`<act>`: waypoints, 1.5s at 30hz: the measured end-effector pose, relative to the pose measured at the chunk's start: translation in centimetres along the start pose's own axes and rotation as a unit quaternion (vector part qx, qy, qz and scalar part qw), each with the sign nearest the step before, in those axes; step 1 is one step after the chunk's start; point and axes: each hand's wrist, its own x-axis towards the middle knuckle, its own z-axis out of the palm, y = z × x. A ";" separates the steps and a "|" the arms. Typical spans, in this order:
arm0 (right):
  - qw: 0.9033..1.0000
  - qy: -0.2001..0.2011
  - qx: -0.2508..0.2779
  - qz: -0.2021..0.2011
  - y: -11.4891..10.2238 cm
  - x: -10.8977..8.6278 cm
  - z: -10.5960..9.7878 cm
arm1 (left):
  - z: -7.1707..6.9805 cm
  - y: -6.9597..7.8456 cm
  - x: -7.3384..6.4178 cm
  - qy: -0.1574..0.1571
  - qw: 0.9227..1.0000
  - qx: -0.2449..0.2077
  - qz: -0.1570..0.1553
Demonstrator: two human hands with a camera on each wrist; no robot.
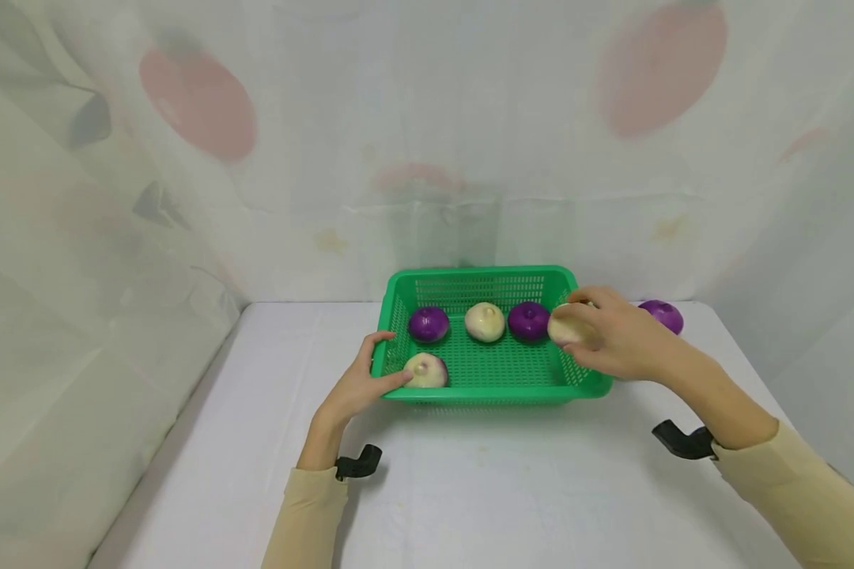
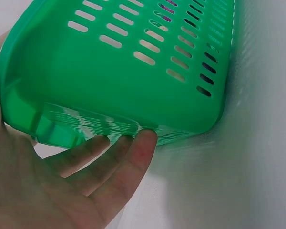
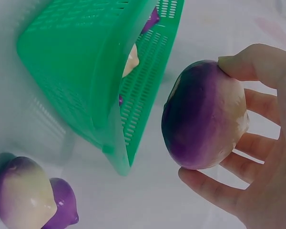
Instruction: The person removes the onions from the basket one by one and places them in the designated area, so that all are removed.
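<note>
My left hand (image 1: 352,387) grips the near left corner of a green plastic basket (image 1: 498,393), its thumb over the rim beside a white turnip (image 1: 425,371). In the left wrist view several fingers touch the outside of the slotted basket wall (image 2: 86,71). My right hand (image 1: 615,336) holds another turnip (image 3: 205,114), purple on one side and cream on the other, over the basket's right rim. Inside the basket also sit two glossy purple bulbs, one at left (image 1: 429,325) and one toward the right (image 1: 530,322), with a white turnip (image 1: 485,322) between them.
Beyond my right hand, a purple bulb (image 1: 660,316) lies on the white table (image 1: 484,490). The right wrist view shows a cream-and-purple turnip (image 3: 26,193) touching it. A pale printed curtain (image 1: 427,118) hangs behind the table, and more sheeting stands at both sides.
</note>
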 end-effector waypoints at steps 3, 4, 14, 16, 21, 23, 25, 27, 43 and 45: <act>1.000 0.013 0.007 -0.004 0.3 -0.3 -0.1 | 0.0 0.0 0.0 -0.002 1.000 0.001 0.002; 1.000 0.018 0.007 -0.007 0.4 -0.4 -0.1 | 0.0 0.0 0.0 -0.001 1.000 0.000 0.002; 0.997 0.071 0.000 0.005 1.7 -1.7 -0.3 | -0.1 -0.2 0.1 -0.001 1.000 -0.002 0.005; 0.997 0.072 0.004 0.017 2.0 -2.0 -0.4 | -0.1 -0.2 0.0 -0.002 1.000 -0.002 0.004; 0.997 0.053 0.015 0.055 3.1 -2.8 -0.5 | -0.2 -0.3 0.0 -0.002 1.000 0.002 0.002; 0.997 0.044 0.013 0.067 3.7 -3.1 -0.4 | -0.3 -0.2 0.0 -0.001 1.000 0.002 0.002; 0.996 0.037 0.010 0.076 4.4 -3.5 -0.3 | -0.3 -0.2 0.1 0.000 1.000 0.004 0.001; 0.996 0.034 0.005 0.083 5.0 -3.8 -0.3 | -0.3 -0.2 0.1 -0.001 1.000 -0.001 0.000; 0.993 0.049 -0.022 0.103 8.6 -5.5 0.5 | 0.0 -0.1 -0.1 -0.004 1.000 -0.002 0.003; 0.992 0.039 -0.021 0.115 8.9 -5.7 0.6 | 0.0 -0.1 -0.1 -0.005 1.000 -0.001 0.003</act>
